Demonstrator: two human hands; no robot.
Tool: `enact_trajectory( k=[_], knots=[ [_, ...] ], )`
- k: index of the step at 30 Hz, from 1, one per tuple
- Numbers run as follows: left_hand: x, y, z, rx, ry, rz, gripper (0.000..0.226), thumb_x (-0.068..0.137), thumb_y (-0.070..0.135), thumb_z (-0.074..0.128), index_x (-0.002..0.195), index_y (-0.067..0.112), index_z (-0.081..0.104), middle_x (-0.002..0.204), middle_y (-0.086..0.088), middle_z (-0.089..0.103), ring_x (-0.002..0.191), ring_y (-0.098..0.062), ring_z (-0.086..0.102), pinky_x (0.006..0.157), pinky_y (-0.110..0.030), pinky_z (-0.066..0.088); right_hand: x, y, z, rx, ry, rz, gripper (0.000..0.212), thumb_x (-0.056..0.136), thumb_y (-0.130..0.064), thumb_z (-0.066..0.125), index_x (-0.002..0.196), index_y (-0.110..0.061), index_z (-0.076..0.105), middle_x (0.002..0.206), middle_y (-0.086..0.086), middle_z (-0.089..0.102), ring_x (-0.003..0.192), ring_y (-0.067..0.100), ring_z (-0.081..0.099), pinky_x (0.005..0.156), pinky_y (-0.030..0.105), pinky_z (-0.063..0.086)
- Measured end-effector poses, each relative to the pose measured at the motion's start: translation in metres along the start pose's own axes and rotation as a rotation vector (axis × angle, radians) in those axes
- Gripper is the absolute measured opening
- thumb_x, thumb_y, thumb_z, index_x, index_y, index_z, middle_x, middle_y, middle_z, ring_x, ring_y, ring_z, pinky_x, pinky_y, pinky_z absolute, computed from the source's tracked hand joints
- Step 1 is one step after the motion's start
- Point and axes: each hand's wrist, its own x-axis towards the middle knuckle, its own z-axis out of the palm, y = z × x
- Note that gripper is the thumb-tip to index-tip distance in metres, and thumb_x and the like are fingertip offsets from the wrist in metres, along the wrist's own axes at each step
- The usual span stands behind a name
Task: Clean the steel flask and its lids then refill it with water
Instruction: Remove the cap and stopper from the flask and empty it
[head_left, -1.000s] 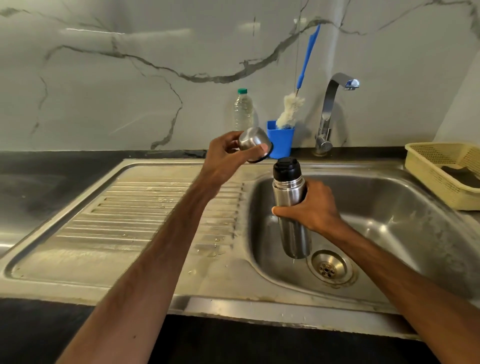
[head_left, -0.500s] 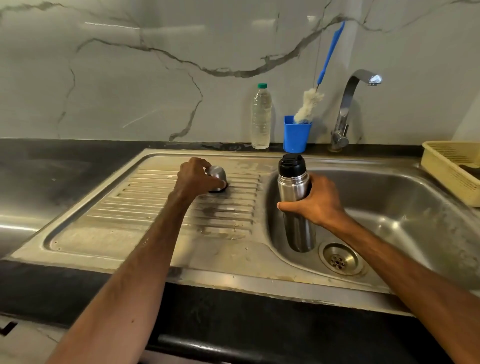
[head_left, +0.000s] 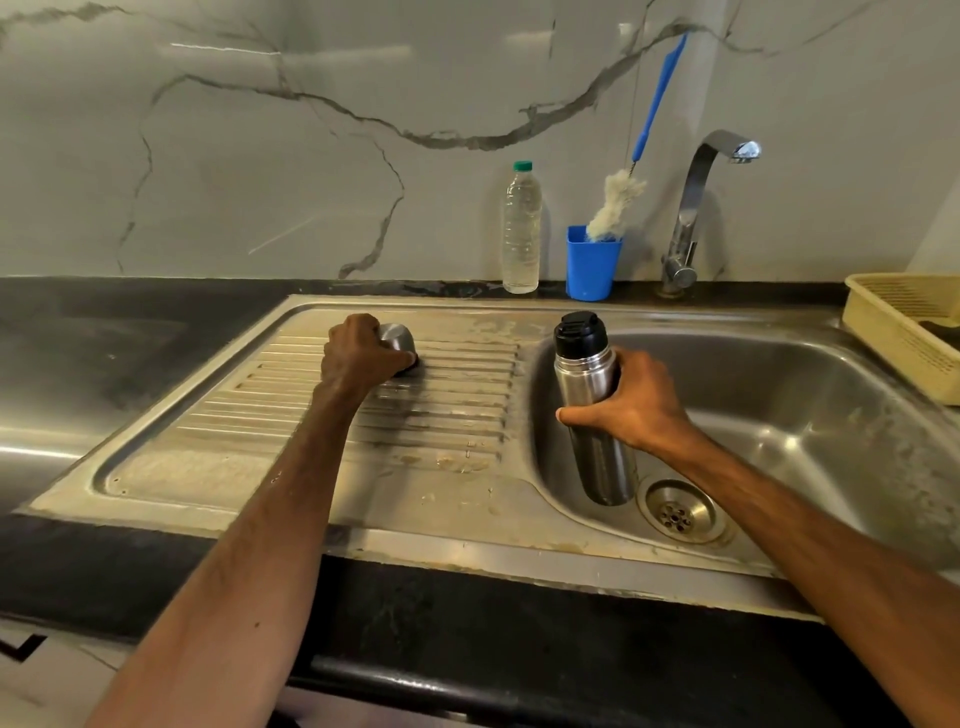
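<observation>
While the left hand (head_left: 358, 353) grips the steel cap (head_left: 399, 340) on the drainboard (head_left: 322, 436), the right hand (head_left: 631, 402) clasps the flask (head_left: 584, 379) upright.

Black counter (head_left: 130, 332), inset steel sink (head_left: 467, 540), water bottle (head_left: 521, 234), blue cup (head_left: 592, 267), yellow basket (head_left: 893, 332) on counter, steel cap (head_left: 399, 338) on drainboard (head_left: 441, 415)

The wall (head_left: 260, 156) is a pale, glossy slab crossed by dark grey veins, with soft streaks of light on its sheen. Along its foot runs a black stone countertop (head_left: 104, 322) holding a worn steel sink (head_left: 467, 551), ribbed drainboard (head_left: 208, 457) left and basin (head_left: 805, 415) right. A curved chrome tap (head_left: 693, 208) stands behind, and a yellow plastic basket (head_left: 904, 332) sits far right.
</observation>
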Motion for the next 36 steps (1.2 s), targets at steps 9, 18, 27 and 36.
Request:
enact_trajectory(
  k=[9, 18, 27, 36],
  knots=[
    [-0.055, 0.092, 0.018, -0.519, -0.391, 0.469, 0.062, 0.088, 0.039, 0.078, 0.142, 0.019, 0.054, 0.136, 0.004, 0.063, 0.121, -0.010, 0.062, 0.103, -0.038, 0.054, -0.002, -0.003, -0.010, 0.035, 0.022, -0.016, 0.054, 0.056, -0.031, 0.097, 0.098, -0.029, 0.063, 0.087, -0.012, 0.069, 0.078, 0.002, 0.066, 0.071, 0.023, 0.053],
    [-0.074, 0.112, 0.047, -0.692, -0.556, 0.675, 0.048, 0.093, 0.009, 0.073, 0.139, 0.007, 0.057, 0.130, -0.009, 0.069, 0.122, -0.021, 0.065, 0.108, -0.036, 0.050, -0.004, -0.004, -0.014, 0.118, -0.112, -0.094, 0.051, 0.057, -0.028, 0.098, 0.098, -0.024, 0.068, 0.085, -0.005, 0.074, 0.075, 0.006, 0.071, 0.063, 0.022, 0.056],
    [-0.101, 0.140, 0.068, -0.738, -0.076, 0.459, 0.035, 0.081, 0.029, 0.086, 0.112, 0.018, 0.075, 0.100, 0.008, 0.077, 0.094, -0.001, 0.072, 0.085, -0.018, 0.056, 0.002, -0.003, 0.000, -0.005, 0.127, -0.055, 0.054, 0.052, -0.051, 0.091, 0.096, -0.028, 0.069, 0.082, -0.011, 0.073, 0.075, 0.003, 0.069, 0.073, 0.035, 0.060],
    [-0.079, 0.129, 0.050, -0.627, -0.432, 0.463, 0.067, 0.082, 0.022, 0.086, 0.141, 0.020, 0.054, 0.133, 0.007, 0.063, 0.123, -0.005, 0.059, 0.108, -0.033, 0.050, 0.005, 0.000, -0.012, -0.066, 0.077, -0.065, 0.048, 0.054, -0.042, 0.095, 0.090, -0.030, 0.066, 0.079, -0.012, 0.070, 0.071, 0.000, 0.066, 0.066, 0.024, 0.056]
  ],
)
